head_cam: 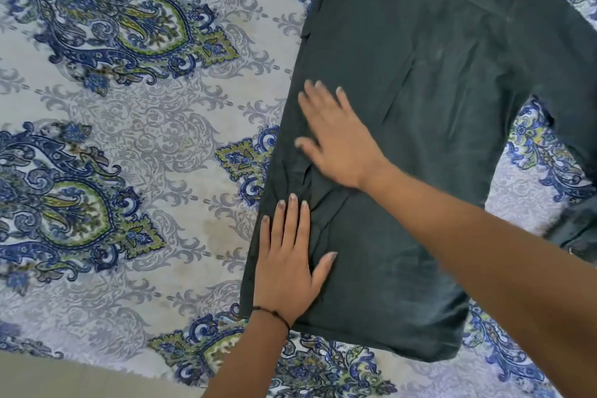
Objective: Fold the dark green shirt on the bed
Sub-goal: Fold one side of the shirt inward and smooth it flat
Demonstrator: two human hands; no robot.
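The dark green shirt [429, 81] lies spread flat on the bed, filling the right half of the head view, its hem toward me. One sleeve runs down the right side to a cuff at the right edge. My left hand [292, 265] rests flat, fingers apart, on the shirt's left edge near the hem, beside a bunch of wrinkles. My right hand [336, 136] lies flat and blurred on the cloth just above it, fingers spread toward the left edge. Neither hand grips the fabric.
The bedsheet [129, 126] is white-grey with blue and green paisley patterns and covers the whole left half. A strip of pale floor [64, 378] shows at the bottom left past the bed's edge. A thin dark thread band circles my left wrist.
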